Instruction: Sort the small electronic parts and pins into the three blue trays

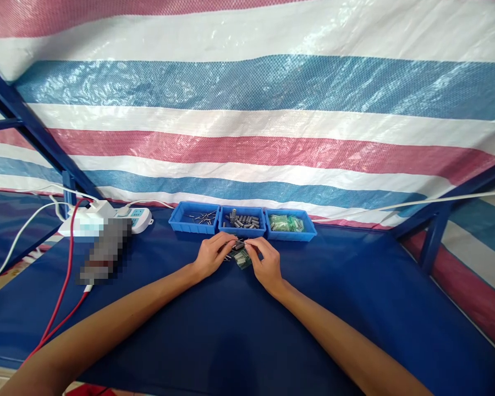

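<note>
Both hands meet in front of the middle blue bin (pixel 242 233). My left hand (pixel 213 254) pinches one end of a thin metal pin (pixel 240 241), and my right hand (pixel 266 263) pinches its other end. Below the fingertips lies a small green packet (pixel 242 259) with light-coloured pieces, next to some dark cylinders and a few thin pins. The middle bin holds several grey metal cylinders (pixel 247 221). Thin metal pins (pixel 206 218) lie in the left blue bin (pixel 194 226). Green-and-clear packets (pixel 286 223) fill the right blue bin (pixel 292 236).
White power strips (pixel 138 219) with plugs and cables stand at the left of the blue table (pixel 231 330). A blurred dark object (pixel 107 250) with a red cable (pixel 69 269) lies beside them. Striped sheeting (pixel 264 82) and blue frame bars (pixel 433 236) border the table.
</note>
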A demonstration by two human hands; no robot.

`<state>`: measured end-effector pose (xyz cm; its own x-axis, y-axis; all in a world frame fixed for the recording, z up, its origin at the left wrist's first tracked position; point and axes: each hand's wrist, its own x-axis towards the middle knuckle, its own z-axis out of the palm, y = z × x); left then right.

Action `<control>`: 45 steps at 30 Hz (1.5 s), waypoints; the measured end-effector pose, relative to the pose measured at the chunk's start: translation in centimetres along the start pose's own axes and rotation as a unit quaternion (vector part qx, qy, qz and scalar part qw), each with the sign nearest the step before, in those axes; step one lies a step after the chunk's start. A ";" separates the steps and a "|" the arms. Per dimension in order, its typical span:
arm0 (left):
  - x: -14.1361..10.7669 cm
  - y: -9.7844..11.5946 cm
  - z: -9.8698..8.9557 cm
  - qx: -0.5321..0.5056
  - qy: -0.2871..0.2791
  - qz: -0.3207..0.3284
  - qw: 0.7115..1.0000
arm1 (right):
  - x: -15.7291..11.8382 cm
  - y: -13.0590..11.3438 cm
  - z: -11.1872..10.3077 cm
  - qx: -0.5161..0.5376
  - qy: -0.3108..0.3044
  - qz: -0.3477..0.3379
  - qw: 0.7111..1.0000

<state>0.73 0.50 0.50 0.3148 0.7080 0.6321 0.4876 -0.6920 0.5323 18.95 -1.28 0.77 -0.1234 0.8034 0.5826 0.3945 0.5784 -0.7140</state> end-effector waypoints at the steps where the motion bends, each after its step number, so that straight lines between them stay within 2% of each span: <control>1: 0.0 0.0 0.0 -0.001 0.001 -0.002 1.000 | 0.0 0.0 0.0 0.000 0.000 0.002 1.000; 11: 0.1 0.1 -0.2 -0.007 0.007 -0.011 1.000 | 0.0 0.1 0.0 0.005 -0.006 -0.002 1.000; 20: 0.2 0.2 -0.3 -0.017 -0.003 -0.018 1.000 | 0.0 0.2 0.0 0.007 -0.008 -0.046 0.999; 30: 0.1 0.1 -0.2 -0.013 0.006 -0.020 1.000 | -0.1 0.2 0.1 0.010 0.010 -0.036 0.999; 45: 0.0 0.0 -0.2 -0.001 0.008 -0.020 1.000 | -0.2 0.2 0.0 0.007 -0.003 -0.035 0.999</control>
<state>0.56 0.47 0.63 0.2825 0.7334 0.6183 0.4983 -0.6630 0.5587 19.03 -1.32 0.50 -0.1558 0.7620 0.6286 0.3714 0.6348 -0.6776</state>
